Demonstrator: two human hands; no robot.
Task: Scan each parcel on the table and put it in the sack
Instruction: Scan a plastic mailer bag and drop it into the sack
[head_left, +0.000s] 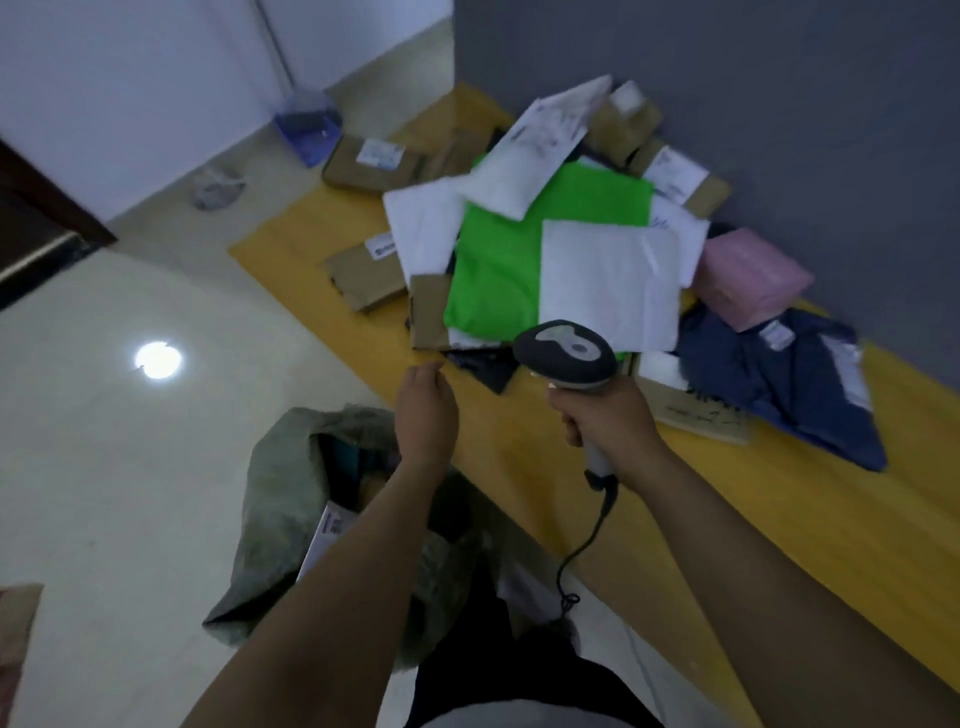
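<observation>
A heap of parcels lies on the yellow table (810, 525): a bright green mailer (498, 265), white mailers (610, 286), brown cardboard boxes (366, 278), a pink packet (750, 278) and a dark blue bag (784, 389). My right hand (608, 421) grips a grey barcode scanner (569, 356) by its handle, its head just in front of the heap. My left hand (426, 410) hovers empty at the table's near edge, fingers slightly curled, short of the parcels. The grey-green sack (283, 499) stands open on the floor below my left forearm, with parcels inside.
The scanner's cable (587, 545) hangs down beside the table edge. A grey wall backs the table. On the pale tiled floor are a blue dustpan (306, 130), a crumpled bag (218, 187) and a brown parcel (15, 634) at the far left edge.
</observation>
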